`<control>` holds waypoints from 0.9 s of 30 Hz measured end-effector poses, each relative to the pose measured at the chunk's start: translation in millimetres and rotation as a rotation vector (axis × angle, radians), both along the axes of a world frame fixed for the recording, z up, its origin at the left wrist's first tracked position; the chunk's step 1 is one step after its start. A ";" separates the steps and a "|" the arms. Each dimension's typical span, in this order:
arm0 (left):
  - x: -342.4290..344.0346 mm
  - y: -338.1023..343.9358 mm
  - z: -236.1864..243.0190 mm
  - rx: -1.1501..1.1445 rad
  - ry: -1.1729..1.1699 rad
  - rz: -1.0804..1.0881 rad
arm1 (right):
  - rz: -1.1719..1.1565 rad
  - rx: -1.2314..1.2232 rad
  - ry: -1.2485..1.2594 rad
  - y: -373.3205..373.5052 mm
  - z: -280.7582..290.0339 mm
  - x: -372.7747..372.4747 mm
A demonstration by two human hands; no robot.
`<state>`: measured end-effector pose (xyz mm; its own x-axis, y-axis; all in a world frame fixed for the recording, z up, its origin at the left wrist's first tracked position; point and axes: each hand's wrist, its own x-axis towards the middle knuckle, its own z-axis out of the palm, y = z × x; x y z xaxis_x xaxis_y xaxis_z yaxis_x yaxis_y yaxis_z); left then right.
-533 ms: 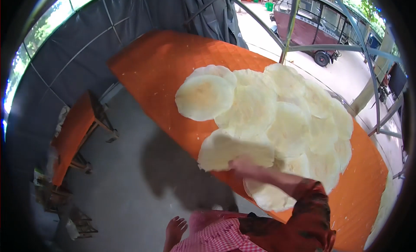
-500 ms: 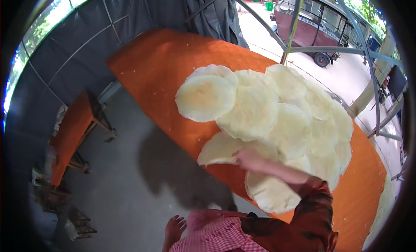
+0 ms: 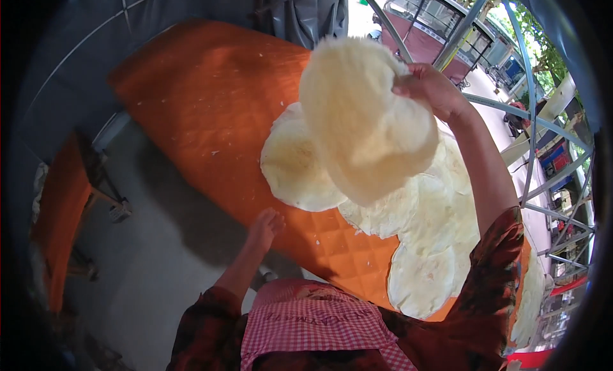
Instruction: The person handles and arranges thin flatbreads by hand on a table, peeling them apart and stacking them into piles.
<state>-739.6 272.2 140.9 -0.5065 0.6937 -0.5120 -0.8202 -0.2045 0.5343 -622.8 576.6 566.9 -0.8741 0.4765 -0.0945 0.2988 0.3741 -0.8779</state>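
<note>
And there it is, up in the air: your right hand (image 3: 421, 90) has a raised pale sheet (image 3: 364, 128) by its upper edge, fingers closed on it, high over the far part of the orange tabletop (image 3: 204, 115)! The sheet hangs down from your grip, soft and blurred, with a rounded lobe bulging on its right side; whether it is one layer or several, I can't tell you. Nor can I call whether its bottom edge clears what lies beneath.

Down on the tabletop, it's a crowd: overlapping pale rounds (image 3: 428, 224) spread across its right half, the nearest one reaching the tabletop's near edge. Another flat pale round (image 3: 294, 170) lies toward the tabletop's middle, partly covered by the sheet you're holding up.

Now to your left hand (image 3: 266, 226): nothing in it, fingers loosely extended, right at the tabletop's near edge, and I can't say if it touches. Your pink checked apron (image 3: 313, 323) sits close against that same side. Left of the tabletop, an orange-topped bench (image 3: 60, 218) stands apart on the grey floor (image 3: 147, 243), while a maroon vehicle (image 3: 412, 39) is parked well beyond the tabletop's far side.
</note>
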 end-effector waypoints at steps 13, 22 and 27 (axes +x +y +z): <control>-51.6 41.6 -7.8 -0.119 -0.076 0.021 | -0.747 -0.734 0.409 37.1 -361.5 22.6; -86.4 56.5 -24.8 -0.048 -0.420 -0.217 | -0.154 0.679 0.019 -83.8 -363.0 -19.0; -110.5 104.6 62.0 0.123 -0.532 -0.449 | -0.157 0.576 -0.363 -93.6 -400.0 -51.6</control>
<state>-850.0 376.8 202.9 0.1393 0.8459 -0.5149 -0.9829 0.1812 0.0318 -674.4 483.0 166.9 -0.7514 0.6569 -0.0620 0.6248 0.6781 -0.3870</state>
